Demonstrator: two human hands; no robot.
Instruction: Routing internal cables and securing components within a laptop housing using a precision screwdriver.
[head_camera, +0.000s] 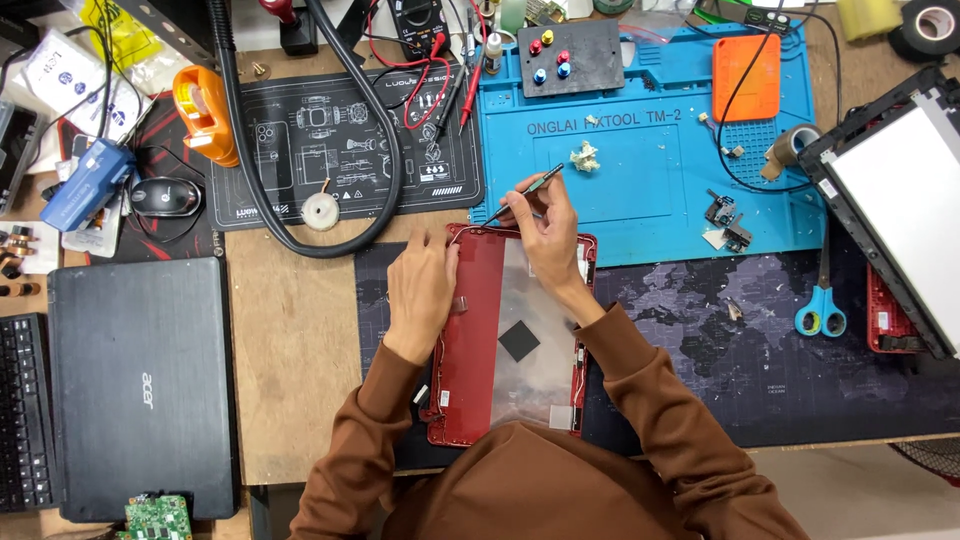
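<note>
A red laptop lid shell (470, 360) lies in front of me on a dark desk mat, its inside lined with silvery foil and a small black square pad (519, 340). My left hand (420, 290) rests flat on the shell's upper left edge. My right hand (545, 225) sits at the shell's top edge and holds thin metal tweezers (528, 190), whose tip points down-left toward the top rim of the shell.
A closed black laptop (140, 385) lies at the left. A blue repair mat (650, 150) with small parts lies behind the shell. Blue-handled scissors (822, 310), a display panel (900, 200), a black hose (380, 130), a mouse (165, 197) and an orange tape dispenser (205, 115) surround the work area.
</note>
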